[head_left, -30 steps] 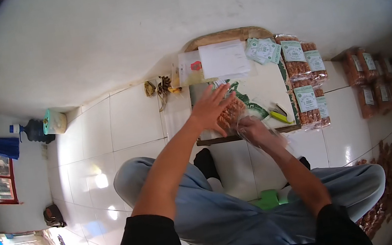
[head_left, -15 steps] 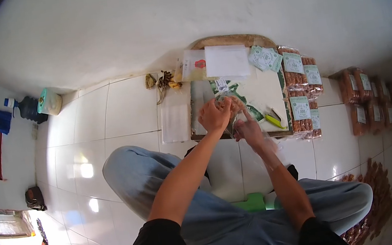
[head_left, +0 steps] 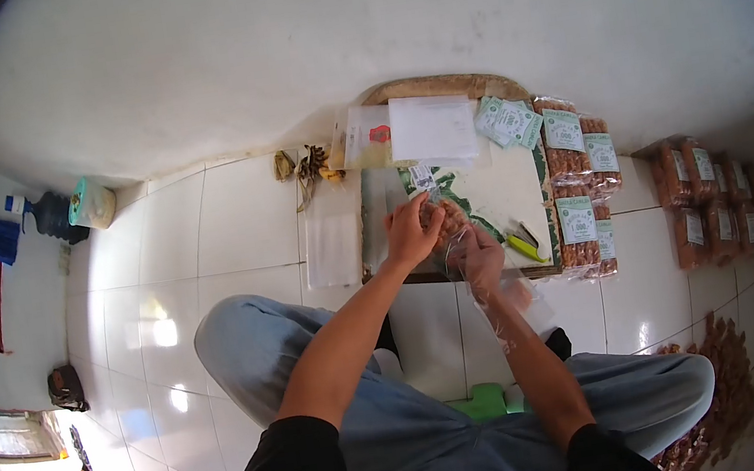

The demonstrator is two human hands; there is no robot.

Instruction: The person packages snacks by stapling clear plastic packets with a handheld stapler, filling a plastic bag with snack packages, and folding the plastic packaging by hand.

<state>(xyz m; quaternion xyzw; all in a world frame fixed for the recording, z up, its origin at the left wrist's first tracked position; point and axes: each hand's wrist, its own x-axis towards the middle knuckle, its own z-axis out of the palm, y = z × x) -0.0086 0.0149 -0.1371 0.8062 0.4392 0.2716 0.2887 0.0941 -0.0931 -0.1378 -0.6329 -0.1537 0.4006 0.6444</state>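
Above the low table, my left hand (head_left: 413,232) is closed around the upper left side of a clear plastic bag of brown snacks (head_left: 447,214). My right hand (head_left: 481,259) pinches the lower end of that bag, with loose clear plastic (head_left: 523,300) trailing beside the wrist. Just beyond my left fingers is a small printed label (head_left: 422,177); whether it lies inside the bag I cannot tell. Right of the bag, a yellow-green cutter knife (head_left: 527,249) rests on the tabletop (head_left: 510,188).
White paper sheets (head_left: 434,126) and green labels (head_left: 509,120) lie along the table's far side. Labelled snack packs (head_left: 565,146) are stacked against its right edge, with more packs (head_left: 699,181) farther right. Clear plastic sheets (head_left: 333,246) lie left; a green object (head_left: 485,401) sits between my legs.
The bag now sits more upright and slanted between my hands. My right fingers have gone from a spread pose against it to a pinch at its lower end.
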